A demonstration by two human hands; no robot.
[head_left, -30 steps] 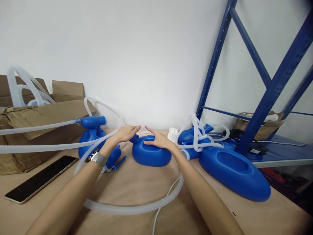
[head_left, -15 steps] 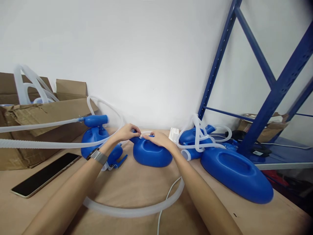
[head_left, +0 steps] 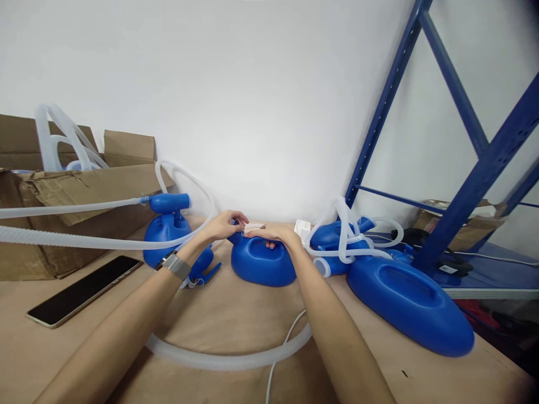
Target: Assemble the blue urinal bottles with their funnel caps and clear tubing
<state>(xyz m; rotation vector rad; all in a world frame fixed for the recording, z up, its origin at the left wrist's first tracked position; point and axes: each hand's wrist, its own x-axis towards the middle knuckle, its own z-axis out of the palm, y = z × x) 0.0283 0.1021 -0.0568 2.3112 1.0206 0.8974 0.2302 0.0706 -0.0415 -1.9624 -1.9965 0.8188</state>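
Observation:
A blue plastic bottle with a moulded handle (head_left: 263,268) lies on the table before me, its neck pointing left. My left hand (head_left: 227,225), with a watch on its wrist, is closed at the neck, thumb and fingers bent around the mouth end. Over the handle lies my right hand (head_left: 275,233); its fingertips show through the handle opening, and its thumb side reaches toward the neck. A little white shows between the hands, too small to make out. A translucent corrugated hose (head_left: 236,362) curves across the table below my forearms.
To the left are a cardboard box (head_left: 96,185) with hoses, a phone (head_left: 86,290) and a blue bottle (head_left: 166,231) with a hose. On the right lie another blue bottle (head_left: 406,303), coiled white hoses (head_left: 343,230) and a blue metal rack (head_left: 463,191). A white cable (head_left: 283,353) crosses the table.
My right hand has come down over the handle, with fingers now showing through its opening. My left hand stays at the neck. The view has shifted slightly.

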